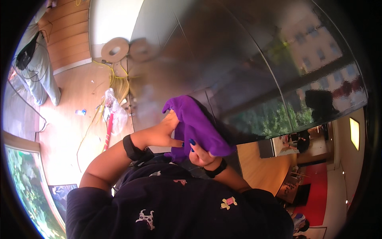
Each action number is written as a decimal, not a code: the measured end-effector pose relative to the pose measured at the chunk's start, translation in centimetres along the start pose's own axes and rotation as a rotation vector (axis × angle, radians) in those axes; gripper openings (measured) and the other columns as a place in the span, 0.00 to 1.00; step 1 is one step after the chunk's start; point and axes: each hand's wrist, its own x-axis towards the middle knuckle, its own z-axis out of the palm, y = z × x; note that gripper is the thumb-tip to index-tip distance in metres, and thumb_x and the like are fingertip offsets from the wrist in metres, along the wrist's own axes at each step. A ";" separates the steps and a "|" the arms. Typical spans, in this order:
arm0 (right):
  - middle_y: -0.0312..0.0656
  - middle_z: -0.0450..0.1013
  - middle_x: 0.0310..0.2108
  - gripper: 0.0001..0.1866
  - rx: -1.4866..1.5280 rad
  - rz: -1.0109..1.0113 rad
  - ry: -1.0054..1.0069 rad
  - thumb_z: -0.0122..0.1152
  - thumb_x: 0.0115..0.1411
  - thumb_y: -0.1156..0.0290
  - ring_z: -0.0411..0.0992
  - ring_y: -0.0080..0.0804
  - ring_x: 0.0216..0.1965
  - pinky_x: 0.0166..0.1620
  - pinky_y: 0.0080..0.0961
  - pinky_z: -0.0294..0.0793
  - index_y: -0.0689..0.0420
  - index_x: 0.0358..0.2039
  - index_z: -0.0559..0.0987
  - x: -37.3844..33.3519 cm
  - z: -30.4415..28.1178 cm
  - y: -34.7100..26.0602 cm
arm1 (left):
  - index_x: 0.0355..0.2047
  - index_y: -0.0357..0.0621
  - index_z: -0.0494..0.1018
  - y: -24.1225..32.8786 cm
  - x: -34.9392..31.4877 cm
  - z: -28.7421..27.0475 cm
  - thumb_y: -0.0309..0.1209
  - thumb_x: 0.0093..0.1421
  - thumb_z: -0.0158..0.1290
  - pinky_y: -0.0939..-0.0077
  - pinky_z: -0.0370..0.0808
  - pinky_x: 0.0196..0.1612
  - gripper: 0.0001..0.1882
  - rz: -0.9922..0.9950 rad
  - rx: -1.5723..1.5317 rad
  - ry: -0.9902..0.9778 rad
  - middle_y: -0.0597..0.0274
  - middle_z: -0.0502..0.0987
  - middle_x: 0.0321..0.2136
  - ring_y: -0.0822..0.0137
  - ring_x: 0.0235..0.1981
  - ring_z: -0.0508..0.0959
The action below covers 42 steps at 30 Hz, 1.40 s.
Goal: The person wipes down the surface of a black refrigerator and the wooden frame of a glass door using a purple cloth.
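A soft, plain purple fabric cloth (199, 127) is held between the person's two bare hands, near the torso and in front of the near side of a large, glossy black panel (223, 67). Whether the cloth touches the panel cannot be told. The left hand (169, 129) grasps the cloth's left side, its thumb lying along the near side while its other fingers are largely hidden by the folds. The right hand (202, 156) grips the cloth's near, right part with bent fingers, dark blue nails showing against the purple. Each wrist wears a black band, and the person's dark short-sleeved shirt (187, 207) carries small printed figures

The panel is crossed by thin seams and mirrors a building and green plants toward the right. To the left, on a pale wood-look floor (65, 123), lie a long red pole (109, 131), a crumpled clear plastic bag (117, 113) and loose yellow strands (119, 85). Farther off, a flat tan ring (115, 50) stands by the panel's left edge. At the far left is another person in pale trousers (43, 75); to the right, a red wall (316, 191) shows beyond a wooden surface (260, 165)
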 end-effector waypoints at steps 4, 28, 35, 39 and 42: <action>0.59 0.63 0.46 0.21 0.122 0.061 -0.189 0.50 0.43 0.81 0.61 0.55 0.50 0.55 0.46 0.53 0.57 0.41 0.73 -0.8 1.0 0.6 | 0.59 0.41 0.35 -0.5 -0.9 -0.6 0.27 0.40 0.57 0.67 0.31 0.60 0.52 -0.181 -0.037 -0.089 0.50 0.34 0.60 0.57 0.61 0.30; 0.58 0.44 0.53 0.25 -0.285 -0.180 0.339 0.46 0.48 0.75 0.54 0.54 0.51 0.53 0.44 0.56 0.61 0.49 0.63 5.7 -2.4 0.0 | 0.31 0.50 0.72 6.6 8.0 1.9 0.49 0.46 0.53 0.71 0.67 0.35 0.19 0.787 0.292 0.039 0.65 0.69 0.30 0.59 0.34 0.69; 0.61 0.35 0.57 0.25 -0.296 -0.184 0.275 0.44 0.49 0.72 0.49 0.57 0.55 0.55 0.45 0.52 0.65 0.49 0.62 6.0 -2.1 -0.3 | 0.49 0.33 0.59 5.9 11.8 -4.1 0.53 0.50 0.43 0.51 0.39 0.57 0.36 0.685 0.539 0.259 0.42 0.55 0.52 0.42 0.55 0.51; 0.61 0.34 0.58 0.21 -0.191 -0.244 0.245 0.46 0.48 0.74 0.54 0.58 0.53 0.53 0.48 0.55 0.65 0.45 0.67 5.9 -2.4 -0.4 | 0.52 0.32 0.55 4.7 12.6 -5.0 0.47 0.51 0.42 0.51 0.36 0.57 0.34 0.610 0.595 0.348 0.41 0.49 0.55 0.41 0.58 0.46; 0.61 0.50 0.54 0.20 -0.108 -0.197 0.241 0.45 0.47 0.76 0.59 0.57 0.50 0.52 0.50 0.57 0.62 0.43 0.70 5.8 -2.9 -1.2 | 0.45 0.29 0.60 3.6 12.3 -4.2 0.50 0.51 0.43 0.45 0.38 0.56 0.34 0.578 0.515 0.468 0.38 0.59 0.44 0.38 0.51 0.54</action>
